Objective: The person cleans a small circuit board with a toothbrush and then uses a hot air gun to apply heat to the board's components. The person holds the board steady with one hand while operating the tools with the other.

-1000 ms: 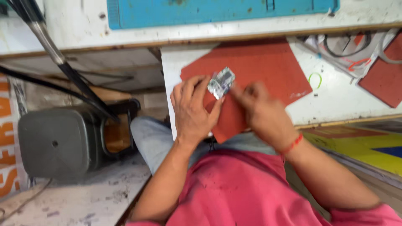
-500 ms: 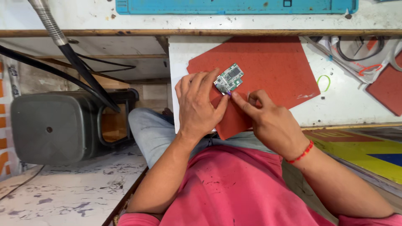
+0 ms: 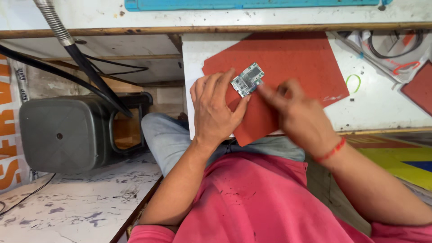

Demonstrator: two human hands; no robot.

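Head view, looking down over a pink shirt (image 3: 252, 202) and two bare forearms.

Small circuit board (image 3: 247, 79): rectangular, silvery-grey, with metal shield cans, a greenish edge and tiny components across its face; tilted, one short end raised toward the upper right. Held just above the red mat (image 3: 292, 58), near that mat's left half, over the white drawer-like shelf (image 3: 378, 103).

Left hand (image 3: 215, 110): palm down, fingers spread and curled, closed on the board's lower-left edge between thumb and fingertips; heel of the hand over the mat's near corner.

Right hand (image 3: 299, 114): blurred, forefinger stretched out to the board's right edge, touching or just short of it; cannot tell whether pinching or only pressing. Red thread bracelet (image 3: 330, 150) around that wrist.

Around it: a green rubber band (image 3: 354, 83) lying on the shelf right of the mat, well apart from the board. A second red mat (image 3: 418, 87) at the far right edge. A teal mat (image 3: 252, 4) on the benchtop above. A grey stool (image 3: 60, 132) at the left, with a black cable (image 3: 58, 74) and a ribbed metal hose (image 3: 54, 22) running over it. Blue jeans (image 3: 162, 135) under the shelf.
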